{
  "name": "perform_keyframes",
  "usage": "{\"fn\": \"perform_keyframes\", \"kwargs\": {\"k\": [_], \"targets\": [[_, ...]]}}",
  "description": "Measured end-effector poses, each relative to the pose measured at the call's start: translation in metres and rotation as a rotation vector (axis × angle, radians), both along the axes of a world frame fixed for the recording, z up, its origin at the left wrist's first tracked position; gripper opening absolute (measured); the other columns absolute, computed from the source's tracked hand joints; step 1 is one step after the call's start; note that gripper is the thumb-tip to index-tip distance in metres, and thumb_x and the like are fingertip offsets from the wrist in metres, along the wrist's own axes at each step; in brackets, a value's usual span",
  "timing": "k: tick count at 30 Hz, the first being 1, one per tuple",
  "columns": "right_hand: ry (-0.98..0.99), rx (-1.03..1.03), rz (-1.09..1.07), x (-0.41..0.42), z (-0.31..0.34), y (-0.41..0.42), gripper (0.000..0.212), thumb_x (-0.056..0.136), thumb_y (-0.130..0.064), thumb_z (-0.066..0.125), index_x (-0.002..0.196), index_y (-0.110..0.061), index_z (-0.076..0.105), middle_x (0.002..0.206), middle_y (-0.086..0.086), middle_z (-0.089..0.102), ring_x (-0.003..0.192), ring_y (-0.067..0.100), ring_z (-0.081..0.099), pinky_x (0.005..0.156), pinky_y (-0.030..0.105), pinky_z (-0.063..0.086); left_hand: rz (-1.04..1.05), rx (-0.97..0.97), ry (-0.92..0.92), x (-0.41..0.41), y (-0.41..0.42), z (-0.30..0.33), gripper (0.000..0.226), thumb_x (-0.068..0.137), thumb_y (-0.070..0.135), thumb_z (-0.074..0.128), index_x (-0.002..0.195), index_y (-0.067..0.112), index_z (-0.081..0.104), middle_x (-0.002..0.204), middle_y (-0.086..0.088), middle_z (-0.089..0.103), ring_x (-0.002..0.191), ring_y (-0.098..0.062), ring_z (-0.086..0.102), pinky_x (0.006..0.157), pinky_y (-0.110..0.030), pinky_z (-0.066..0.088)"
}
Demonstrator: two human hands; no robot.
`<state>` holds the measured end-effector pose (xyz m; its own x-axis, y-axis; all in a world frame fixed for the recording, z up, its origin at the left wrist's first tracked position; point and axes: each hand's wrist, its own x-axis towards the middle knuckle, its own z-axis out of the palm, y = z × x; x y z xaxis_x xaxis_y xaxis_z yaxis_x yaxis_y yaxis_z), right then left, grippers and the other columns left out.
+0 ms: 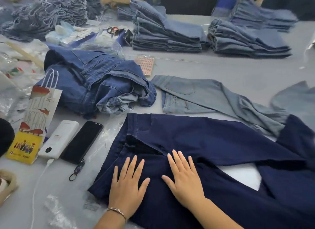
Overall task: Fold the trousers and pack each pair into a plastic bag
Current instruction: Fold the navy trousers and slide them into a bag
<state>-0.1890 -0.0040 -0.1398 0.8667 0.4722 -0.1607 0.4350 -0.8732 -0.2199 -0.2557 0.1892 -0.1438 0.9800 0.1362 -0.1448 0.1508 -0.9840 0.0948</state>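
Dark navy trousers (213,143) lie spread on the table in front of me, waistband to the left, legs running off to the right. My left hand (127,184) presses flat on the near hip with fingers straight and spread. My right hand (184,177) lies flat beside it, just below the open fly. A clear plastic bag (109,135) lies under the waistband's left edge, and another clear bag (58,211) lies at the near left.
Light blue trousers (204,95) lie flat behind the navy pair. A heap of mid-blue jeans (95,82) sits at left. Folded denim stacks (167,34) stand at the back. A phone (81,141), power bank (58,138), and paper gift bag (39,106) lie at left. People work across the table.
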Motion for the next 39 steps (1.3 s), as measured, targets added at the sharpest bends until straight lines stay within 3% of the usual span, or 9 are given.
{"fn": "perform_keyframes", "kwargs": {"k": [4, 7, 16, 21, 26, 30, 34, 36, 39], "targets": [[0.048, 0.051, 0.146, -0.017, 0.005, -0.03, 0.058, 0.1, -0.047, 0.032, 0.153, -0.027, 0.02, 0.161, -0.009, 0.006, 0.148, 0.01, -0.003, 0.116, 0.038, -0.019, 0.03, -0.03, -0.05, 0.001, -0.005, -0.001, 0.082, 0.087, 0.065, -0.01, 0.147, 0.03, 0.034, 0.157, 0.006, 0.025, 0.147, -0.016, 0.016, 0.118, -0.044, 0.009], [-0.106, 0.17, 0.142, -0.043, 0.022, -0.078, 0.042, 0.085, -0.035, 0.065, 0.126, -0.03, 0.061, 0.136, -0.014, 0.054, 0.126, 0.007, 0.05, 0.11, 0.038, 0.037, 0.109, -0.166, -0.155, 0.008, -0.024, 0.016, 0.039, 0.093, 0.031, 0.053, 0.129, 0.019, 0.059, 0.144, 0.0, 0.048, 0.139, -0.022, 0.036, 0.116, -0.047, 0.025], [-0.375, 0.378, -0.811, -0.067, 0.051, -0.29, 0.065, 0.068, 0.024, 0.047, 0.123, -0.007, 0.064, 0.12, 0.011, 0.064, 0.108, 0.034, 0.059, 0.09, 0.04, 0.047, -0.433, -0.493, -0.142, 0.022, -0.187, 0.037, 0.049, 0.087, 0.024, 0.058, 0.135, 0.032, 0.049, 0.145, 0.024, 0.031, 0.14, 0.0, 0.017, 0.114, -0.02, 0.019], [-0.045, -0.018, -0.711, -0.061, 0.045, -0.372, 0.092, 0.081, 0.004, 0.048, 0.15, -0.043, 0.01, 0.16, -0.003, 0.003, 0.146, 0.021, 0.01, 0.114, 0.03, 0.021, -0.638, -0.406, 0.099, 0.043, -0.284, 0.044, 0.079, 0.078, 0.012, 0.046, 0.149, 0.037, 0.022, 0.153, 0.021, 0.022, 0.145, -0.001, 0.006, 0.118, -0.022, 0.001], [-0.003, 0.279, -0.508, -0.029, 0.045, -0.389, 0.043, 0.088, -0.004, 0.055, 0.126, -0.022, 0.063, 0.155, -0.001, 0.024, 0.142, 0.022, 0.024, 0.11, 0.018, 0.02, -0.592, -0.381, 0.19, 0.051, -0.327, 0.051, 0.049, 0.075, 0.045, 0.054, 0.124, 0.042, 0.049, 0.098, 0.022, 0.054, 0.097, -0.001, 0.049, 0.107, -0.025, 0.033], [-0.008, 0.432, -0.344, -0.003, 0.058, -0.376, 0.021, 0.093, -0.011, 0.054, 0.079, -0.009, 0.068, 0.124, 0.001, 0.061, 0.117, 0.019, 0.051, 0.099, 0.03, 0.038, -0.499, -0.379, 0.319, 0.046, -0.325, 0.062, 0.052, 0.067, 0.078, 0.051, 0.074, 0.026, 0.055, 0.059, 0.013, 0.046, 0.057, -0.005, 0.042, 0.058, -0.022, 0.036], [0.22, 0.489, -0.426, 0.008, 0.07, -0.368, 0.043, 0.096, -0.048, 0.044, 0.062, -0.023, 0.047, 0.065, -0.011, 0.049, 0.068, 0.009, 0.049, 0.074, 0.042, 0.042, -0.407, -0.226, 0.552, 0.034, -0.313, 0.073, 0.065, 0.076, 0.085, 0.033, 0.065, 0.023, 0.051, 0.065, 0.011, 0.049, 0.058, -0.006, 0.046, 0.056, -0.02, 0.032], [0.414, 0.51, -0.54, 0.007, 0.073, -0.362, 0.052, 0.087, -0.073, 0.032, 0.081, -0.031, 0.061, 0.091, -0.012, 0.058, 0.098, 0.014, 0.056, 0.082, 0.033, 0.041, -0.267, -0.355, 0.658, 0.033, -0.308, 0.075, 0.08, 0.075, 0.088, 0.028, 0.103, 0.024, 0.066, 0.108, 0.009, 0.06, 0.102, -0.008, 0.055, 0.091, -0.021, 0.038], [0.415, 0.379, -0.479, 0.006, 0.059, -0.345, 0.076, 0.071, -0.087, 0.038, 0.136, -0.046, 0.044, 0.157, 0.001, 0.017, 0.142, 0.027, 0.022, 0.111, 0.041, 0.028, -0.076, -0.479, 0.575, 0.038, -0.31, 0.079, 0.076, 0.084, 0.08, 0.021, 0.077, 0.026, 0.074, 0.088, 0.011, 0.07, 0.088, -0.007, 0.061, 0.086, -0.024, 0.044]]}}
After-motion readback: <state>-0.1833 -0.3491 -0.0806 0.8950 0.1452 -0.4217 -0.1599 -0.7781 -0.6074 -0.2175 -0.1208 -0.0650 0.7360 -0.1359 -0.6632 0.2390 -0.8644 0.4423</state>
